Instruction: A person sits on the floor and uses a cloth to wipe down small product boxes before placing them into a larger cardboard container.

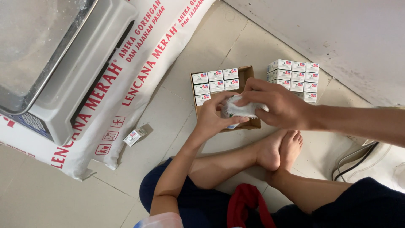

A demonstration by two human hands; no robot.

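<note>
Sitting cross-legged on the tiled floor, the person has both hands up over a small cardboard box, and right between them is a white packet, crinkled and soft-looking. Left hand is curled under and around the packet's near end, fingers wrapped, thumb across the front, and a small carton peeks out just under that thumb, though whether the hand actually holds it, I can't tell. Right hand comes in from the right, fingers closed down over the packet's top and far end, so both hands grip the same packet, which hangs just above the box's front half. Inside the box, along its back wall, small white cartons with red and blue marks sit in neat rows, packed side by side. Just to the right of the box, touching or nearly so, stands a stack of the same cartons, several layers high. Out to the left, well apart, one lone carton lies tilted on the tiles beside a big white sack with red lettering. On that sack rests a grey scale with a steel pan. Bare feet are tucked just below the box, a red cloth in the lap, and a cable curls at the right edge.
</note>
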